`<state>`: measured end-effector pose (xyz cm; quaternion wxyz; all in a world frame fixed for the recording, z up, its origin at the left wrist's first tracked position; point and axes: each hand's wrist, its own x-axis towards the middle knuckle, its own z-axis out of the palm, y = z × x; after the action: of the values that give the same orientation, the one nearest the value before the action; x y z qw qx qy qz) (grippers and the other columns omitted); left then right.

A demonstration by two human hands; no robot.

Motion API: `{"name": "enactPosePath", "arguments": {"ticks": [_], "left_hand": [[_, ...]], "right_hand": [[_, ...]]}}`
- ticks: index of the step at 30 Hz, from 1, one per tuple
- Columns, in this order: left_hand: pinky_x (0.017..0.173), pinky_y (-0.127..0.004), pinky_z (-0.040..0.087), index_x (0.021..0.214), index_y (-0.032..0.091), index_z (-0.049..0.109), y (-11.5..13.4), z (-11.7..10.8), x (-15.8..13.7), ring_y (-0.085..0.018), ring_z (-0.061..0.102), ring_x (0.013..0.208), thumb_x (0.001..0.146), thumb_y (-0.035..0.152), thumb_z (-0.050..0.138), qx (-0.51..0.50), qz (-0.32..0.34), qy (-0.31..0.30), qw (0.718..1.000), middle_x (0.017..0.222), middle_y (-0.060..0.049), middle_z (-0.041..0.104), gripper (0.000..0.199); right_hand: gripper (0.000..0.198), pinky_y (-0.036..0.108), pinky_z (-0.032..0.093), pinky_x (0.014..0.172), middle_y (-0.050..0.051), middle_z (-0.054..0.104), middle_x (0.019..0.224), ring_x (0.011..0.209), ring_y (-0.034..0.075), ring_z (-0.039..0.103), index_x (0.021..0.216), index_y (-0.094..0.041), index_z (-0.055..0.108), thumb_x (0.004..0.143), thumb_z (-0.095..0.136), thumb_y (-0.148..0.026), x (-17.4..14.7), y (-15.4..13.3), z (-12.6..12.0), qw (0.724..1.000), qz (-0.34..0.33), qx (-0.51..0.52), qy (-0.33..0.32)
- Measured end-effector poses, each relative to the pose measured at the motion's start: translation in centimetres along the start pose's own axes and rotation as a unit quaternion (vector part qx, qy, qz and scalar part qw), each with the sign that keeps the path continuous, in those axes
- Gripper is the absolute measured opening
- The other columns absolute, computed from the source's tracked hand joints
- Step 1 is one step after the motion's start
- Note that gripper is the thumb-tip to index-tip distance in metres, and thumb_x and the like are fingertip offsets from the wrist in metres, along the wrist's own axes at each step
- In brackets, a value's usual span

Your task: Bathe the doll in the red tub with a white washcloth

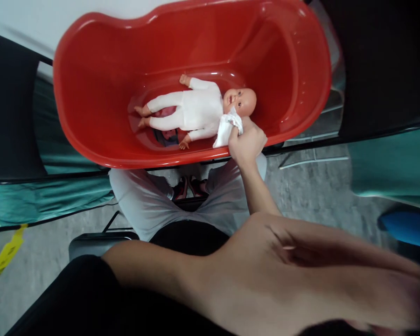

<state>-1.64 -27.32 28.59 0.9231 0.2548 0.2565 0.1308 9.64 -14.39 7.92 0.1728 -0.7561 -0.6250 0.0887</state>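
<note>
A baby doll (202,102) in a white bodysuit lies on its back on the floor of a red baby bathtub (105,84), its head to the right. My right hand (248,142) is closed on a crumpled white cloth (224,129), thumb in front, at the tub's near rim. The cloth's top reaches the doll's cheek and neck, and its lower end hangs over the shoulder. My left arm crosses the lower picture to the right edge, hiding part of my right forearm. My left hand lies beyond the edge.
Black chair-like panels (12,112) flank the tub, with green fabric (392,163) beyond. My legs (136,196) are close under the tub's near side. A yellow tag (7,255) hangs at the lower left, and a blue object (413,227) stands at the right.
</note>
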Motion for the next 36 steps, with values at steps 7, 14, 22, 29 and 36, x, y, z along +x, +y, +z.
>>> {"name": "enactPosePath", "arguments": {"ticks": [7, 14, 22, 29, 36], "left_hand": [[0.068, -0.026, 0.051, 0.093, 0.018, 0.078, -2.9, -4.1, 1.0, -0.011, 0.061, 0.07, 0.09, 0.046, 0.067, 0.059, 0.039, 0.09, 0.993, 0.086, -0.006, 0.073, 0.03], [0.069, -0.024, 0.045, 0.081, 0.017, 0.065, 3.5, -14.2, 5.4, -0.011, 0.058, 0.07, 0.095, 0.038, 0.058, 0.37, 0.28, 0.36, 0.809, 0.071, 0.002, 0.063, 0.026], [0.103, -0.044, 0.044, 0.141, 0.014, 0.054, 6.0, -26.9, 16.4, -0.032, 0.052, 0.127, 0.094, 0.021, 0.051, 0.777, 0.083, 0.4, 0.479, 0.144, -0.017, 0.053, 0.047], [0.117, -0.07, 0.019, 0.15, 0.015, 0.049, 1.3, -32.9, 20.1, -0.045, 0.025, 0.149, 0.093, 0.01, 0.041, 0.816, 0.062, 0.374, 0.437, 0.158, -0.02, 0.038, 0.058], [0.115, -0.047, 0.037, 0.145, 0.02, 0.052, 2.9, -36.0, 20.2, -0.032, 0.045, 0.138, 0.092, 0.011, 0.043, 0.828, 0.09, 0.35, 0.429, 0.148, -0.011, 0.053, 0.055]], "right_hand": [[0.03, 0.031, 0.036, 0.074, 0.011, 0.063, 0.093, 0.087, 0.025, 0.057, 0.105, -0.015, 0.059, 0.096, 0.035, -0.03, 0.0, 0.0, 0.4, 1.0, 0.003, 0.01, 0.006], [0.027, 0.027, 0.026, 0.063, 0.006, 0.064, 0.083, 0.073, 0.019, 0.053, 0.097, -0.016, 0.065, 0.09, 0.044, -0.03, -0.2, 0.4, -0.7, 0.999, -0.02, 0.034, 0.035], [0.022, 0.029, 0.03, 0.068, 0.007, 0.069, 0.088, 0.079, 0.019, 0.057, 0.096, -0.017, 0.068, 0.089, 0.047, -0.023, -0.1, 1.0, -1.2, 0.999, -0.028, 0.04, 0.022], [0.02, 0.029, 0.032, 0.073, 0.006, 0.068, 0.087, 0.081, 0.019, 0.058, 0.096, -0.018, 0.067, 0.088, 0.049, -0.02, -0.5, 1.5, -0.9, 0.997, -0.033, 0.065, 0.016], [0.016, 0.03, 0.032, 0.073, 0.005, 0.067, 0.085, 0.082, 0.02, 0.06, 0.093, -0.02, 0.065, 0.087, 0.05, -0.019, -0.4, 1.7, -0.6, 0.997, -0.033, 0.066, 0.023]]}}
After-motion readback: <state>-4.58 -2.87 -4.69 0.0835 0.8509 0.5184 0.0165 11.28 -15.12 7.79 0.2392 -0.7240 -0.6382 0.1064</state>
